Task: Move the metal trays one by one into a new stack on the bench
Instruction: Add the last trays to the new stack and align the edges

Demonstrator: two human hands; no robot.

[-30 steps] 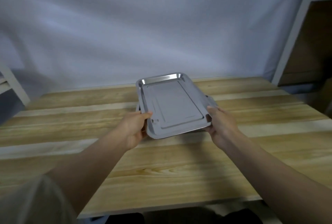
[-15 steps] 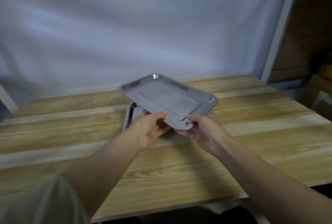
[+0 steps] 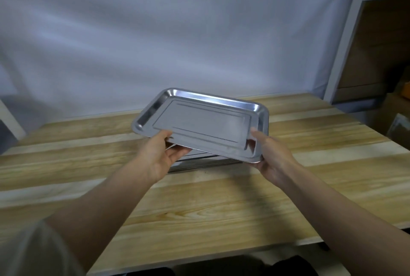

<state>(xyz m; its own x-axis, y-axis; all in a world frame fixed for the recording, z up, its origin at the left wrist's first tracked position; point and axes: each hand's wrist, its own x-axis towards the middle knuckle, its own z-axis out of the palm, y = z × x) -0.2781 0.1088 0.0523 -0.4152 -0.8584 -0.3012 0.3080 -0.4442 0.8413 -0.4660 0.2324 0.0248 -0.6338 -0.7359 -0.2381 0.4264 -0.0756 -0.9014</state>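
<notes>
A shiny rectangular metal tray [image 3: 200, 124] hangs in the air above the middle of the wooden bench [image 3: 199, 204], its long side running left to right and tilted slightly. My left hand [image 3: 160, 155] grips its near left edge, thumb on top and fingers underneath. My right hand [image 3: 271, 157] holds the near right corner the same way. Under the lifted tray lies the stack of metal trays [image 3: 199, 163] on the bench; only its near edge shows, the rest is hidden.
A white cloth backdrop [image 3: 177, 32] hangs behind the bench. A white shelf post [image 3: 342, 38] with brown cardboard boxes [image 3: 381, 49] stands at the right. The bench's front edge runs close to my body.
The tray has turned from lengthwise to crosswise over the stack. My hands have shifted from close together at one corner to apart on its near edge, and the view has swung left.
</notes>
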